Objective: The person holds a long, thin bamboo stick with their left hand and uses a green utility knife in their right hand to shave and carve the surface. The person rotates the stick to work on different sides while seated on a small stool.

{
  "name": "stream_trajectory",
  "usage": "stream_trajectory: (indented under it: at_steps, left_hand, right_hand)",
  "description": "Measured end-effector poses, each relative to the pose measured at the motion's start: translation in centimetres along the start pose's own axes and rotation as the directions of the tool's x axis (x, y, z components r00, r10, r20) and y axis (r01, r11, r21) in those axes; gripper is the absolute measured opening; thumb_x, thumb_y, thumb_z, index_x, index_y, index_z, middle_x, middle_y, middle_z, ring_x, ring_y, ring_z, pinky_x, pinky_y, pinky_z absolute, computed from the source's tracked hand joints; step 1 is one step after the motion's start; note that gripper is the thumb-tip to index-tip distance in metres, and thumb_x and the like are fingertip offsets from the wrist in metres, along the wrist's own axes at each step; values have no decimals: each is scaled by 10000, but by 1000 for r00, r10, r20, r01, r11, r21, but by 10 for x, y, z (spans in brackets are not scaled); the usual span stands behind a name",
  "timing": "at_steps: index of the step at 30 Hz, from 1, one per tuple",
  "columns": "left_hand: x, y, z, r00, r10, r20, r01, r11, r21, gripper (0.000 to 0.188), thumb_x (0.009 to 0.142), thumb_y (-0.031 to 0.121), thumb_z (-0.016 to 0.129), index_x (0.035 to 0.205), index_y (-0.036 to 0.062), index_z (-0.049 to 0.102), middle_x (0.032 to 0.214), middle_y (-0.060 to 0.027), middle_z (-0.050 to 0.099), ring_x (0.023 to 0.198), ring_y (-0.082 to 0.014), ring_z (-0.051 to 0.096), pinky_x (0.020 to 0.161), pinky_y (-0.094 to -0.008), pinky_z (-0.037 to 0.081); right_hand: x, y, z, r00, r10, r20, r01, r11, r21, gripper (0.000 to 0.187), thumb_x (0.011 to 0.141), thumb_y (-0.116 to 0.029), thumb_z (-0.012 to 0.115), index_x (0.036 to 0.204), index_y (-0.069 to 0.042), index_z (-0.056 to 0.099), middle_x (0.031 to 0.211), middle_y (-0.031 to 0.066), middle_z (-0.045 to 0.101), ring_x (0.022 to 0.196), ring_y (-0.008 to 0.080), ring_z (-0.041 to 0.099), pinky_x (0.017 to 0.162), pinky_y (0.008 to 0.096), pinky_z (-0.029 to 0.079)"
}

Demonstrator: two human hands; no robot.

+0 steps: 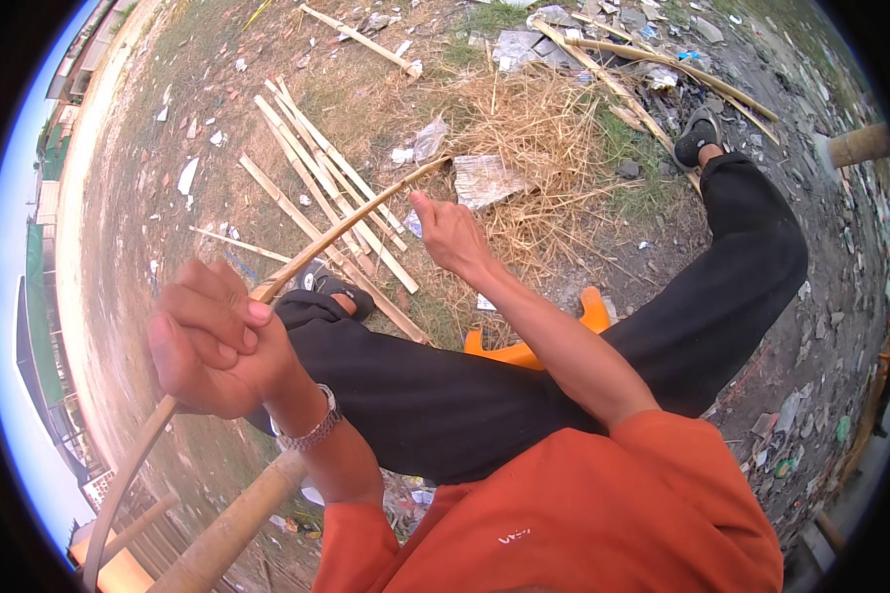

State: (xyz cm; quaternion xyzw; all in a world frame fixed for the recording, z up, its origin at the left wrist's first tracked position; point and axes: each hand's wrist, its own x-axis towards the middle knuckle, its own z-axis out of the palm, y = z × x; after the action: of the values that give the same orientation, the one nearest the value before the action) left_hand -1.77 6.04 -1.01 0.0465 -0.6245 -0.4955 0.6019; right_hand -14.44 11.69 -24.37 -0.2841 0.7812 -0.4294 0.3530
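Observation:
A long, thin bamboo strip [356, 214] runs slantwise across the view, from the lower left up to a dark tip near the straw. My left hand [213, 341], with a metal watch band at the wrist, is wrapped round the strip. Behind that hand the strip bends down toward the lower left edge. My right hand [452, 235] is closed just below the strip's far end, apart from it in the picture. Its curled fingers face away, and what they hold, if anything, is hidden.
Several split bamboo pieces [331, 168] lie on the ground ahead, beside a heap of straw shavings [554, 148]. An orange plastic seat [509, 354] shows between my legs. A thick bamboo pole [237, 524] stands at lower left; more poles [613, 84] lie at far right among litter.

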Motion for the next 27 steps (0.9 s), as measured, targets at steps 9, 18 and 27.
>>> stream_trajectory:
  at_steps: [9,18,27]
  left_hand:
    - [-1,2,-7,1000,13,12,-14,998,61,378,875,148,360,505,131,280,442,-38,338,387,-103,266,396,-234,222]
    - [6,-2,-9,987,-14,-162,35,991,128,389,881,155,419,538,165,235,454,14,235,417,-74,200,393,-194,205]
    - [9,-2,-14,986,27,-165,1,986,164,394,866,135,391,500,136,246,425,-6,271,382,-80,233,366,-204,225]
  right_hand:
    - [18,2,1,989,-132,-60,132,991,-3,635,972,-463,313,752,17,664,661,264,608,640,421,601,665,501,474]
    - [23,6,10,996,-82,-25,81,997,-19,626,966,-486,313,772,14,635,693,256,613,712,422,603,699,492,463]
    - [21,22,5,998,-55,-4,53,981,-187,640,962,-512,261,850,-8,638,831,282,625,852,420,605,758,517,476]
